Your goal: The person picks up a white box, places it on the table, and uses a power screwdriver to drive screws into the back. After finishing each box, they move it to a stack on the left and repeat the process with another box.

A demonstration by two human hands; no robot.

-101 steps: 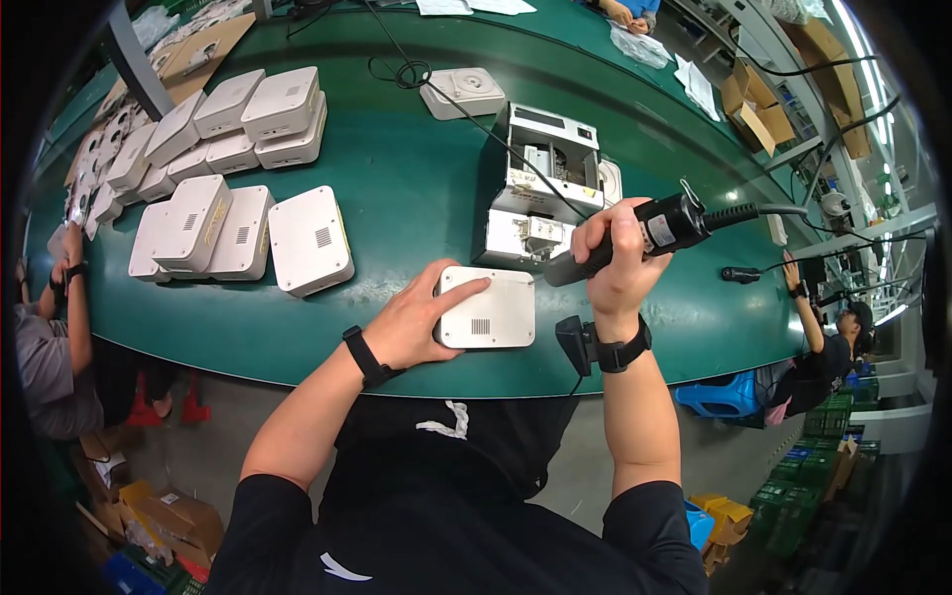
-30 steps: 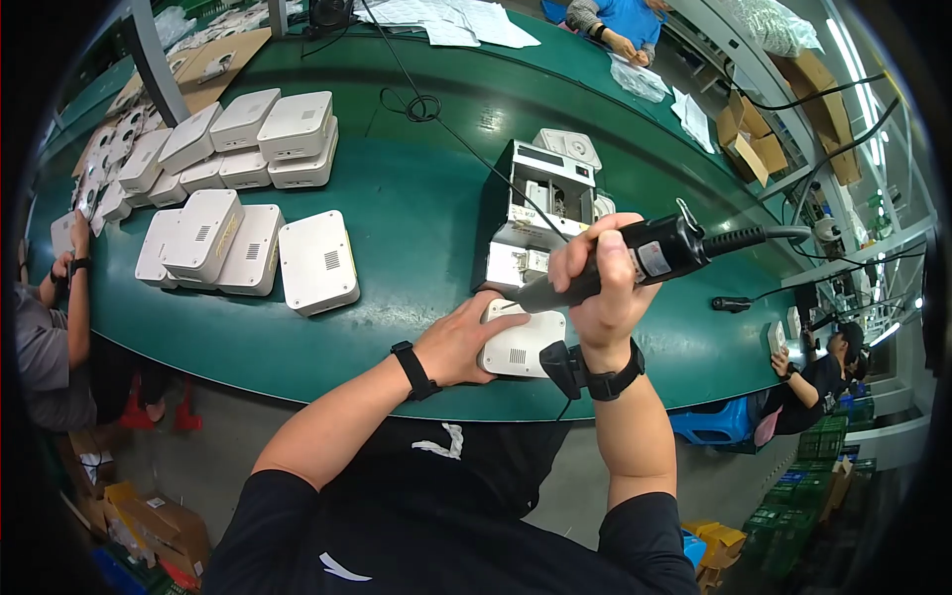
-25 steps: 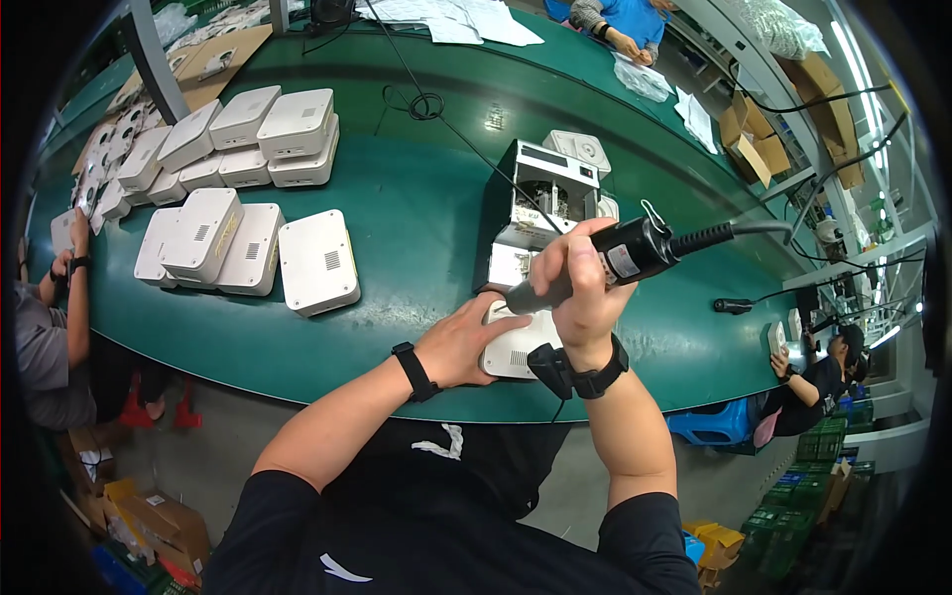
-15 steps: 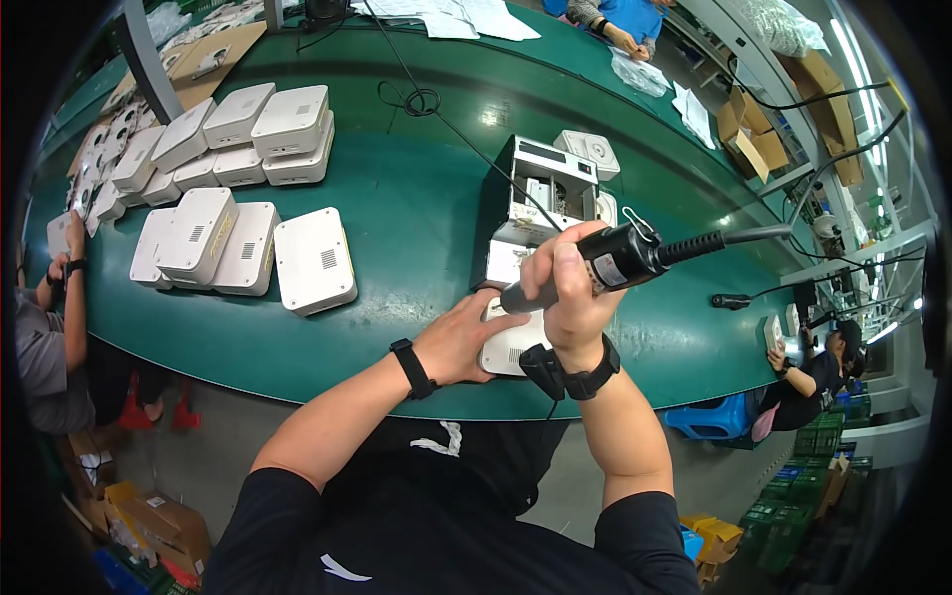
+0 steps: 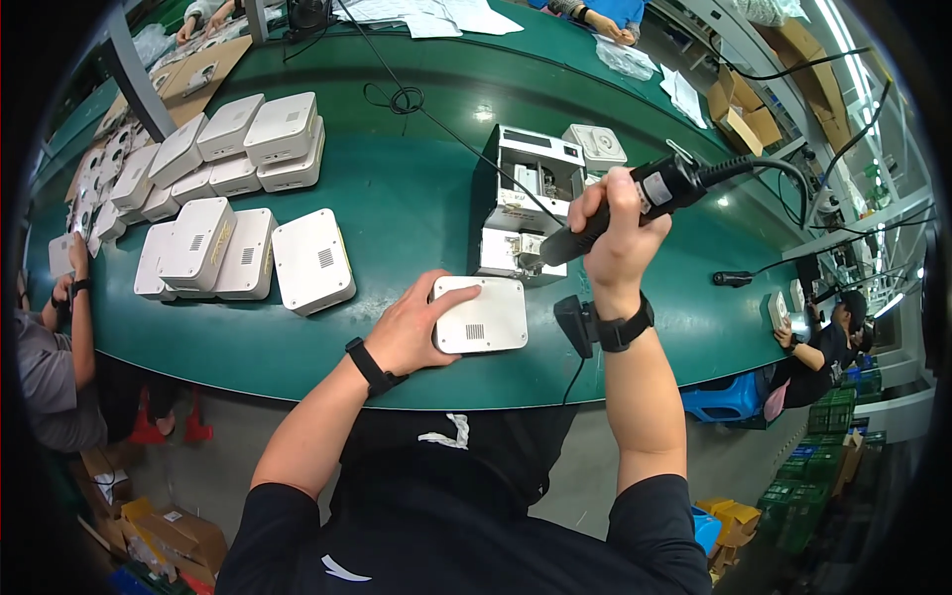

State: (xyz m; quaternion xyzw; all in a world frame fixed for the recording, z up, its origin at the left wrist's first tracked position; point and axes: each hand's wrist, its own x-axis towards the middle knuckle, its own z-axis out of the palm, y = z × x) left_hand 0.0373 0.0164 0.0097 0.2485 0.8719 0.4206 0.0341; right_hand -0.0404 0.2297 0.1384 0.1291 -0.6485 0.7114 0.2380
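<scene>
A white, rounded-square plastic housing (image 5: 482, 319) lies flat on the green bench, its vent slots and corner holes facing up. My left hand (image 5: 413, 319) grips its left side, thumb across the top and fingers around the edge. My right hand (image 5: 620, 223) is wrapped around a black electric screwdriver (image 5: 666, 188), held tilted, with its cable running off to the right. The driver's tip is at the front of a screw feeder (image 5: 535, 188), an open-topped black and white box; whether it touches cannot be told.
White housings (image 5: 248, 248) stand stacked at the left, with more behind them. Another white unit (image 5: 595, 146) sits beyond the feeder. A black cable (image 5: 436, 121) crosses the bench. Co-workers are at the left, far side and right; a second driver (image 5: 732, 279) lies at the right.
My right hand has carried the screwdriver from above the housing up and right to the feeder's front. My left hand and the housing have shifted left.
</scene>
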